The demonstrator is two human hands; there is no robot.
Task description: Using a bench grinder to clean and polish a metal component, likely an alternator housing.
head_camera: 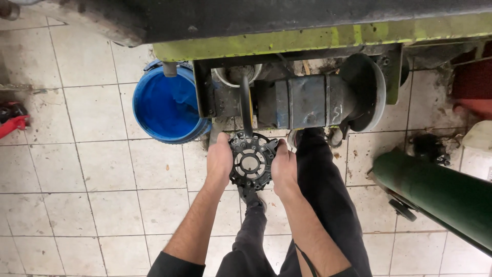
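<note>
The floor (92, 174) is pale square tile, stained dark near the machine. On it stand a blue bucket (166, 105) and a green cylinder (441, 197) on small wheels.

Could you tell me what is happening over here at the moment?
A person standing on a tiled floor holds a round black slotted disc between both hands, the left hand and right hand gripping its opposite edges. It is held just below a grimy motor unit under a yellow-green machine frame, beside a blue bucket.
</note>
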